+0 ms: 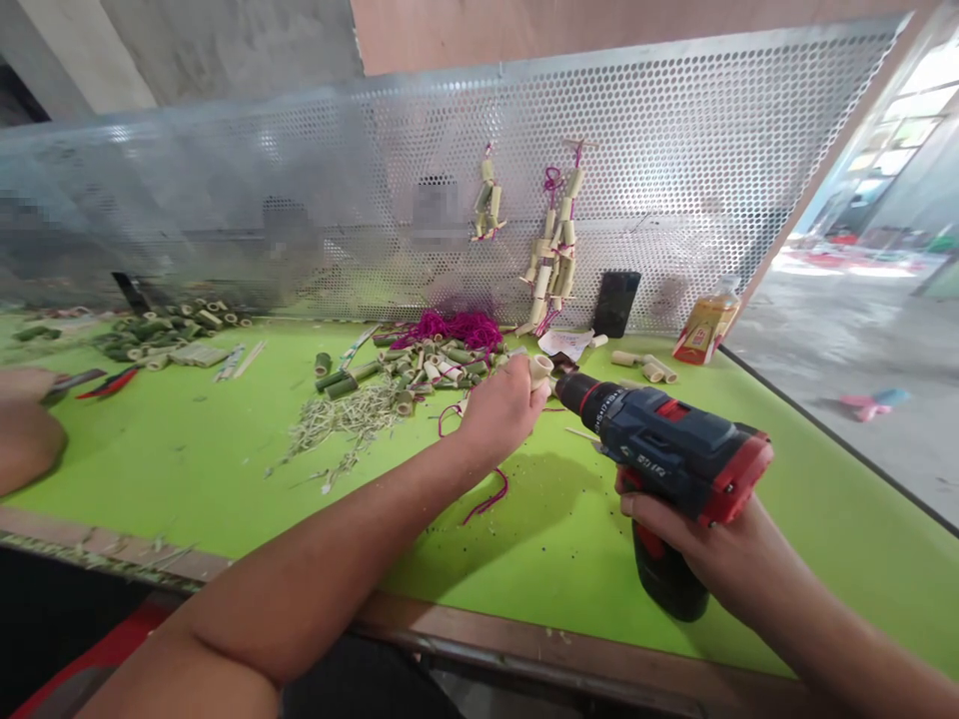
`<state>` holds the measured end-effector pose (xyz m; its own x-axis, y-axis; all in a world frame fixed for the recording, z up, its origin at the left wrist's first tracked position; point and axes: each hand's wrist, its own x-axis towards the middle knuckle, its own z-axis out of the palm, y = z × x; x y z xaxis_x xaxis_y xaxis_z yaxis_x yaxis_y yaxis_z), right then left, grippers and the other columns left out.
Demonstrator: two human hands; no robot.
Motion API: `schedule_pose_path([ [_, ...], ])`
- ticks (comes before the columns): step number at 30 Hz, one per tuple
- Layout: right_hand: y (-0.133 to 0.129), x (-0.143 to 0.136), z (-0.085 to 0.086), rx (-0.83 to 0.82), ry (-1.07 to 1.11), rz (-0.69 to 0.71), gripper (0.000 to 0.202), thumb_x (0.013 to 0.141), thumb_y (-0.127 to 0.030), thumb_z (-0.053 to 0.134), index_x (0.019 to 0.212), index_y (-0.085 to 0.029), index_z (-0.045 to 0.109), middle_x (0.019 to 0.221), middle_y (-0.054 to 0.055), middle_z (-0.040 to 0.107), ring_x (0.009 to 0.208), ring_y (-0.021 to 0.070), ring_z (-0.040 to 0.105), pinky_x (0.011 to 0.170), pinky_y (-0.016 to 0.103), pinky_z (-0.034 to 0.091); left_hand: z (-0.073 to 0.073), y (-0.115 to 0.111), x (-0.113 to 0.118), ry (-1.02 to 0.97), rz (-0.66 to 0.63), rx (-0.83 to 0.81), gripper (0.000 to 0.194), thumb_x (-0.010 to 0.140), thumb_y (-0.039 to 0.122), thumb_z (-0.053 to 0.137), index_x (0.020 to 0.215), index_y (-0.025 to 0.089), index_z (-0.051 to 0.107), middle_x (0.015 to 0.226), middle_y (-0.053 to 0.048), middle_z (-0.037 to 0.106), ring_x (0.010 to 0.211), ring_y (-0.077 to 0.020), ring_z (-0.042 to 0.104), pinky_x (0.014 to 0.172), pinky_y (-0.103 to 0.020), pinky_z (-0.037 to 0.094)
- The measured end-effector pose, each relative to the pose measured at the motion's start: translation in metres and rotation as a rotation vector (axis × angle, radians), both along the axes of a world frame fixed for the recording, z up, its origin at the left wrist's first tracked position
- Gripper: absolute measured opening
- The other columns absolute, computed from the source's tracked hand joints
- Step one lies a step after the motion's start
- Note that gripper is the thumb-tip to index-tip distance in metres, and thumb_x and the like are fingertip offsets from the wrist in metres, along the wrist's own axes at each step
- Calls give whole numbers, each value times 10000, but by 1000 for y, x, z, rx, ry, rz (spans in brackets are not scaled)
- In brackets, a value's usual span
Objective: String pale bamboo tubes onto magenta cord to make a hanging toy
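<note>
My right hand [674,524] is wrapped round the grip of a dark blue and red cordless drill [666,429], its chuck pointing left. In my left hand [505,404] is a short, pale bamboo tube [540,369], its hollow end facing up and toward me. The drill's nose is right at the tube's side; whether the bit has entered it I cannot tell. Magenta string [490,494] lies on the green tabletop [524,559] below my left wrist. Cut bamboo pieces [442,364] are heaped just beyond that hand.
A magenta string bundle [457,328], bamboo shavings [345,419] and a phone [618,303] lie or stand farther back. Bamboo figures [554,250] hang on the perforated metal panel [674,140]. A bottle [706,320] stands at right. Another person's arm [26,429] reaches in at left, near a red-handled tool [109,384].
</note>
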<state>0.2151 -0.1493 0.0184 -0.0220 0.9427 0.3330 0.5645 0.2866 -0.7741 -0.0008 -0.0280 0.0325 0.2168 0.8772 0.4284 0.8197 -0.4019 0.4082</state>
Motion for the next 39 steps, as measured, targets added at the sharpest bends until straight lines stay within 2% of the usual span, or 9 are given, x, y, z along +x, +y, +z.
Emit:
schedule_pose_path([
  [3, -5, -5, 15, -93, 97, -38, 118, 770, -368, 695, 802, -255, 698, 742, 16, 704, 652, 206, 622, 623, 319, 535, 1, 2, -1, -37, -56, -22, 178, 942, 317, 556, 1046, 177, 517, 871, -80, 656, 701, -200, 595, 646, -303, 400],
  [6, -6, -7, 24, -114, 175, -18, 117, 731, -334, 708, 779, -232, 677, 750, 5, 694, 676, 189, 614, 662, 301, 533, 4, 2, -4, -113, -139, -49, 160, 936, 318, 543, 1006, 176, 513, 863, -69, 642, 711, -187, 566, 650, -300, 392],
  [14, 1, -2, 26, -231, 222, 25, 141, 729, -338, 694, 788, -212, 675, 770, 16, 690, 705, 194, 620, 660, 305, 533, 4, -2, 0, -392, -322, -155, 138, 921, 313, 527, 953, 178, 526, 794, -18, 574, 707, -155, 494, 670, -296, 390],
  [19, -1, -8, 28, -260, 273, 34, 98, 729, -300, 662, 773, -212, 653, 756, 13, 667, 688, 186, 601, 635, 304, 517, 3, -2, 3, -512, -370, -188, 128, 923, 306, 518, 869, 193, 492, 738, 14, 491, 675, -131, 433, 657, -284, 375],
  [25, -5, -19, 22, -269, 313, 18, 144, 739, -332, 664, 812, -212, 636, 775, 16, 669, 711, 207, 626, 660, 336, 528, 4, -5, 6, -543, -296, -199, 132, 908, 266, 507, 806, 196, 458, 698, 23, 462, 637, -117, 411, 587, -261, 321],
  [31, -6, -26, 17, -177, 275, 18, 135, 764, -338, 658, 811, -216, 628, 755, 9, 657, 693, 189, 594, 684, 331, 522, 3, -6, 10, -593, -297, -174, 161, 917, 284, 513, 799, 194, 450, 677, 39, 450, 618, -103, 396, 579, -246, 312],
  [35, -5, -25, 14, -159, 206, 46, 148, 779, -333, 670, 844, -210, 621, 783, 17, 666, 711, 194, 598, 686, 330, 526, 8, -8, 11, -522, -264, -140, 141, 904, 256, 522, 793, 190, 466, 691, 27, 502, 629, -109, 431, 578, -249, 310],
  [39, -5, -26, 11, -65, 133, 21, 163, 792, -351, 657, 870, -208, 643, 789, 29, 689, 721, 212, 626, 740, 361, 536, 12, -9, 10, -426, -140, -109, 94, 888, 244, 545, 826, 186, 504, 735, -1, 573, 669, -133, 492, 602, -259, 338],
])
